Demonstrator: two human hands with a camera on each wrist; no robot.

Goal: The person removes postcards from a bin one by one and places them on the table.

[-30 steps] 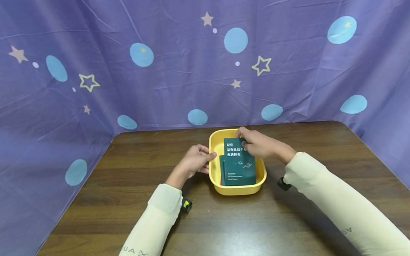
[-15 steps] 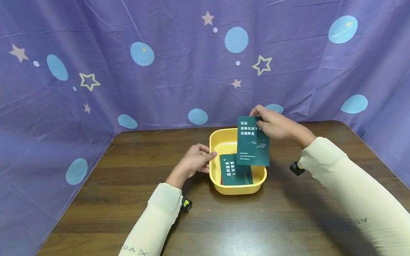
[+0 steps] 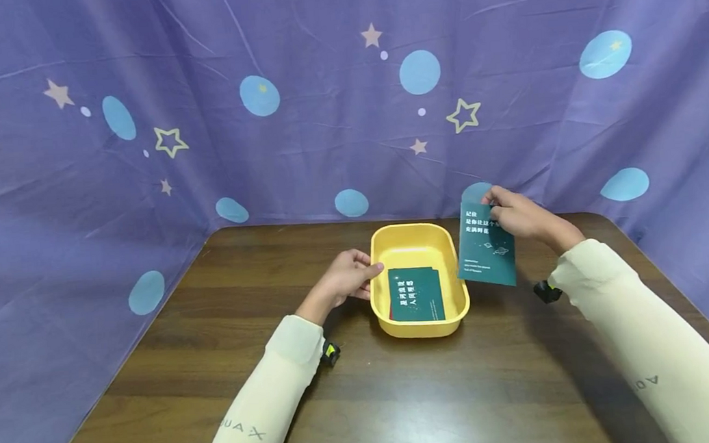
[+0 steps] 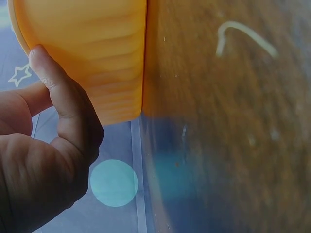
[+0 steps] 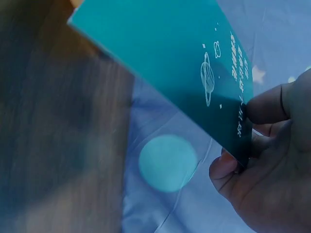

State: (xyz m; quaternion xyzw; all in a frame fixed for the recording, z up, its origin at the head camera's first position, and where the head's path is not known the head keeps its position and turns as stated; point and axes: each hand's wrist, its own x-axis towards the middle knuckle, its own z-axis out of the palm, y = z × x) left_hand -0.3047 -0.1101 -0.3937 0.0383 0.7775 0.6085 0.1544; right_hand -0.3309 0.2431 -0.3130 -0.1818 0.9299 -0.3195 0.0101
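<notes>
A yellow plastic basin (image 3: 422,330) stands on the table, with green printed cards (image 3: 417,296) lying inside it near the front. A bit of red shows at their left edge. My left hand (image 3: 351,276) holds the basin's left rim, thumb over the edge; the left wrist view has the hand (image 4: 53,141) against the basin's ribbed outer wall (image 4: 112,68). To the right of the basin, my right hand (image 3: 521,218) pinches a green card (image 3: 485,250) by its top corner. White lettering and planet drawings mark this card (image 5: 165,53) in the right wrist view.
The brown wooden table (image 3: 367,406) extends around the basin on all sides. Behind it hangs a purple curtain (image 3: 325,148) with stars and blue ovals. A dark wrist device (image 3: 330,353) sits at the left sleeve cuff, another (image 3: 547,292) at the right.
My right hand has lifted the green card out of the basin and carried it rightward past the rim. This uncovers the cards below. My left hand stays on the basin's rim.
</notes>
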